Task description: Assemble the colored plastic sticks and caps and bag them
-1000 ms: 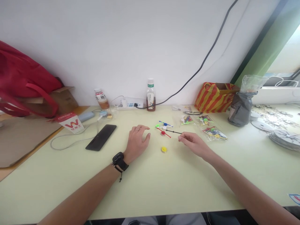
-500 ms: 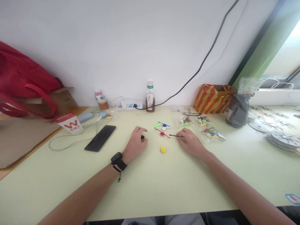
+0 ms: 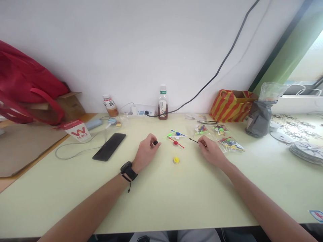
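Observation:
Between the thumb and fingertips of my left hand (image 3: 146,153) is a small black round piece (image 3: 155,143), partly covered by the fingers. My right hand (image 3: 212,151) pinches a thin black arrow pointer (image 3: 193,140) near its tail, its tip directed left. Between the hands lie a red arrow spinner (image 3: 175,143), a blue arrow spinner (image 3: 178,133) and a green piece (image 3: 169,135), with a white one close against the blue. Nearer to me sits a round yellow piece (image 3: 176,160), apart from the others.
Clear bags of coloured spinner parts (image 3: 230,144) lie beyond my right hand. A black phone (image 3: 109,147) rests on the left. Along the wall stand a tea bottle (image 3: 163,104), a striped bag (image 3: 230,106) and a grey bag (image 3: 259,119). Stacked discs (image 3: 306,151) are far right.
My left fingers have closed in around the black piece, which now shows at the fingertips. My right hand has shifted slightly right with the arrow, whose tip now angles more upward. The view has moved slightly.

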`<state>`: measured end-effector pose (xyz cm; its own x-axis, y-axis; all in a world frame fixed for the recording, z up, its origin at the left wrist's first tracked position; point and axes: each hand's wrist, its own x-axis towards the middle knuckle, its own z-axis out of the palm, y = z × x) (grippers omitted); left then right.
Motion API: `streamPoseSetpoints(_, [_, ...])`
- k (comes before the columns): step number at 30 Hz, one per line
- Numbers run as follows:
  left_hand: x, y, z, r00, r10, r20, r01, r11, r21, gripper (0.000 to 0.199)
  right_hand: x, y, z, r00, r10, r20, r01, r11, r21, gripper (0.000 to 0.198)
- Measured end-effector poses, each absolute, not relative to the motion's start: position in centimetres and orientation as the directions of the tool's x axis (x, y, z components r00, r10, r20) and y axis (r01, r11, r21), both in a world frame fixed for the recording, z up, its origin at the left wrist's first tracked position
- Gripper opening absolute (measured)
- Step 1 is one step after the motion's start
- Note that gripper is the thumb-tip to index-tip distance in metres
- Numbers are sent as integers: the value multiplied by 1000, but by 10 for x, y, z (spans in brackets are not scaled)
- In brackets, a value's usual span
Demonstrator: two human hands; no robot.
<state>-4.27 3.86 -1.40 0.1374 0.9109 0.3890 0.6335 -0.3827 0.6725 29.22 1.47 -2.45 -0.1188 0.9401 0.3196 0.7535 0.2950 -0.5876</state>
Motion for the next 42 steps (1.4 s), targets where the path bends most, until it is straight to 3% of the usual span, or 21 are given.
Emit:
streamPoseSetpoints(6, [-39, 37, -12, 226, 871, 437, 607, -476, 636, 14, 290, 5, -7, -60, 939, 340, 656, 294, -695, 16])
streamPoseSetpoints(14, [-40, 39, -14, 227, 887, 403, 641, -448, 623, 14, 304, 0, 8, -430, 902, 42, 568, 306, -764, 21])
streamPoseSetpoints(17, [-40, 39, -15, 220, 894, 391, 646, -434, 628, 13, 307, 0, 5, -478, 878, -13, 563, 295, -772, 24])
streamPoseSetpoints(28, [-39, 42, -17, 199, 896, 397, 622, -428, 656, 15, 283, -3, 0, -499, 866, 25, 462, 291, -838, 23])
streamPoseSetpoints(34, [-38, 41, -15, 174, 906, 386, 610, -407, 680, 20, 279, 1, -4, -517, 855, 40, 484, 331, -810, 22])
streamPoseSetpoints(42, [-45, 53, -21, 13, 948, 318, 480, -285, 830, 34, 257, 6, -16, -407, 901, 152, 477, 351, -806, 18])
